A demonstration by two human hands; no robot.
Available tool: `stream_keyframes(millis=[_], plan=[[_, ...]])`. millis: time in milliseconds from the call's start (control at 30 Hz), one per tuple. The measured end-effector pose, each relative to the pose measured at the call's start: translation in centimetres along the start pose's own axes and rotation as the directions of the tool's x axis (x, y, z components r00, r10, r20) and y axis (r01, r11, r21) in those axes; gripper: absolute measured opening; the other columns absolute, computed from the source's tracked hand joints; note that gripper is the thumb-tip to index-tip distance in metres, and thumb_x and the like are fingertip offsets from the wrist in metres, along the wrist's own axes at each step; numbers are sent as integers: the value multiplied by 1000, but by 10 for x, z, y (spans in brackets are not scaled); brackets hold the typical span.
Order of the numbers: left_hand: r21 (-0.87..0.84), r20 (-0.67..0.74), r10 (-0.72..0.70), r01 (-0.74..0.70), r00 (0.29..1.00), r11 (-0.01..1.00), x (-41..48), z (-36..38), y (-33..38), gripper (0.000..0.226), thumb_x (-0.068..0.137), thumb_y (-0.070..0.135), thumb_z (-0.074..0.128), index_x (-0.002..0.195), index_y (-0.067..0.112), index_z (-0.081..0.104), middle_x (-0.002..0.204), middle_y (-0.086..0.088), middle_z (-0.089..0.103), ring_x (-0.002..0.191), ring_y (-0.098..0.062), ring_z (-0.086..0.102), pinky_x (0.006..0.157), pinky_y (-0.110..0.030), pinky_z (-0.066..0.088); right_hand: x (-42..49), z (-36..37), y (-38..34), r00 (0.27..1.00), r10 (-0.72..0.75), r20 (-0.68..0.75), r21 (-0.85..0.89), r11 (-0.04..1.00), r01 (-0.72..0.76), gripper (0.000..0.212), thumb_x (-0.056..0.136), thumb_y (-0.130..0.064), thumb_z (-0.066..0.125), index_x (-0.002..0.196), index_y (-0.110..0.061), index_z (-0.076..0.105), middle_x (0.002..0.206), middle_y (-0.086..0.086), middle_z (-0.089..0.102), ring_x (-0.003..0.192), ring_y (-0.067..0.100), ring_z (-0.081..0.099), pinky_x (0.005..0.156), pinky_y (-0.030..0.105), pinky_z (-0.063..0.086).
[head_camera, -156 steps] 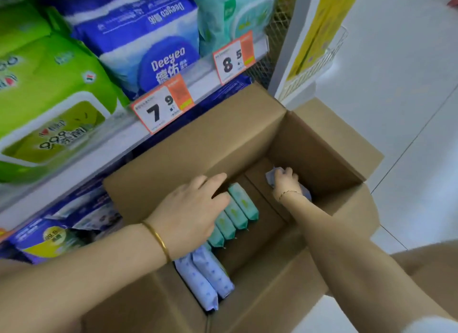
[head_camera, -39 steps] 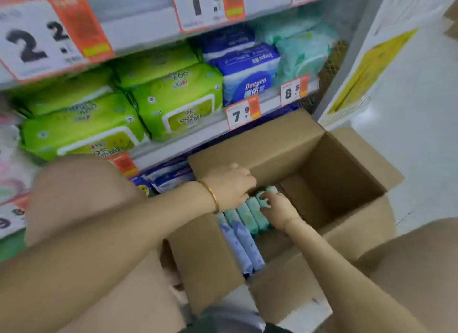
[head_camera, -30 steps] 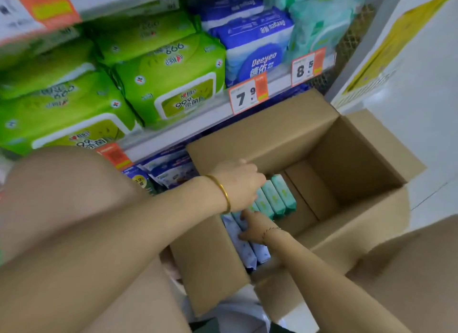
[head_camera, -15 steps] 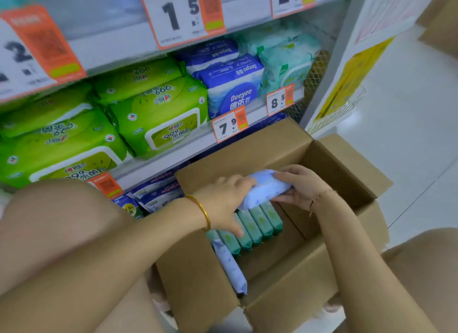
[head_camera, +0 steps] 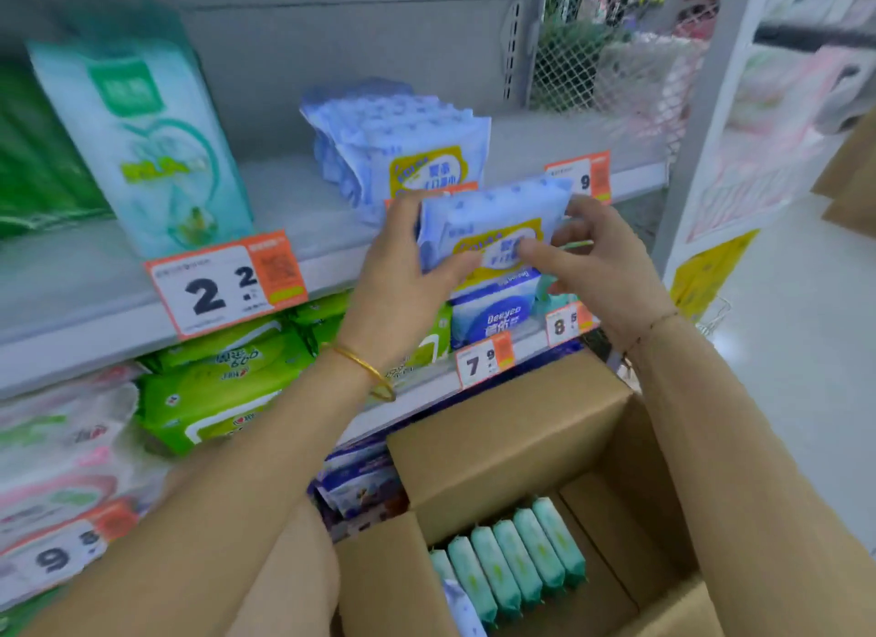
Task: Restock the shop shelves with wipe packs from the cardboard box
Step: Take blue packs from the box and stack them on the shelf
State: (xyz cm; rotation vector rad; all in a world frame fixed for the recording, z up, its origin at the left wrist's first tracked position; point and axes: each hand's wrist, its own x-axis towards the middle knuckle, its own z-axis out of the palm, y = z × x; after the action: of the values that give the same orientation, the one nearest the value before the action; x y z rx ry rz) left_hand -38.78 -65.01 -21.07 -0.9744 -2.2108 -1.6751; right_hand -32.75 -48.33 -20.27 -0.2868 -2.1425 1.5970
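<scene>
Shop shelf [head_camera: 294, 195], upper tier, bearing a stack of blue packs [head_camera: 403, 148]; cardboard box [head_camera: 497, 437] open below, teal wipe packs [head_camera: 516, 560] rowed inside; one blue wipe pack [head_camera: 493, 219] upright at the shelf edge, my left hand [head_camera: 403, 276] and right hand [head_camera: 602, 266] gripping its sides.

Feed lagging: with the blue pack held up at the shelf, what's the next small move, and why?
Likely ease the blue pack onto the shelf beside the matching blue stack: left hand and right hand hold it at the edge, bare shelf lies there.
</scene>
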Motion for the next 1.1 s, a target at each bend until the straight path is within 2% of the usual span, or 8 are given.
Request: stream_keyframes(millis=[100,200,300,367,500,667,967,1100], plan=[[98,-154,38,-23,987,995,25,-11,19,37,81,14,69,100,18,38,85,20,45,75,15,48,69,-1,36,29,16,-26,988,-149,-41,29,988,150,31,80,-15,72,97,-28,50,86,-9,53,76,9,55,62,16,47],[218,-276,47,15,960,976,47,-17,22,33,79,21,71,100,9,48,90,3,48,92,-13,49,67,-13,32,52,31,-35,979,-194,-57,66,978,197,31,82,-9,69,103,-16,47,102,0,59,86,8,57,64,7,45],[393,-322,4,130,947,910,60,-20,17,49,79,33,70,113,3,53,111,-16,55,108,-33,48,85,-32,36,66,38,-32,982,-184,-50,33,982,186,29,83,-10,68,104,-12,48,112,15,63,98,21,60,85,28,51],[434,-328,-34,183,944,882,62,-20,15,56,80,36,68,123,6,51,120,-18,53,115,-33,45,92,-37,35,70,41,-29,986,-164,-41,-30,986,163,29,84,-15,68,106,-8,51,111,17,63,96,24,60,86,36,50],[369,-330,-101,226,939,901,66,-22,9,60,81,35,67,132,11,46,124,-18,46,120,-32,43,96,-36,38,78,46,-30,984,-177,-38,-73,982,174,27,84,-18,68,101,-12,49,93,6,60,86,17,54,71,22,47],[339,-330,-147,262,933,903,80,-30,8,61,83,37,65,135,11,43,129,-16,44,120,-30,46,96,-34,39,95,50,-34,985,-172,-8,-146,975,169,38,84,-24,68,111,-5,50,112,15,62,98,27,60,88,43,50],[362,-301,-210,315,930,877,107,-42,-8,54,81,25,69,128,12,46,128,-16,48,116,-33,49,93,-36,42,125,67,-39,991,-129,15,-368,921,126,47,86,-30,65,120,-3,47,119,14,59,108,31,55,92,42,45],[392,-291,-231,336,929,857,109,-46,-11,58,76,18,75,122,8,40,122,-11,55,107,-33,56,86,-38,44,132,69,-35,1000,-22,12,-551,834,25,43,84,-37,65,108,-7,46,105,14,56,104,34,55,87,40,44]])
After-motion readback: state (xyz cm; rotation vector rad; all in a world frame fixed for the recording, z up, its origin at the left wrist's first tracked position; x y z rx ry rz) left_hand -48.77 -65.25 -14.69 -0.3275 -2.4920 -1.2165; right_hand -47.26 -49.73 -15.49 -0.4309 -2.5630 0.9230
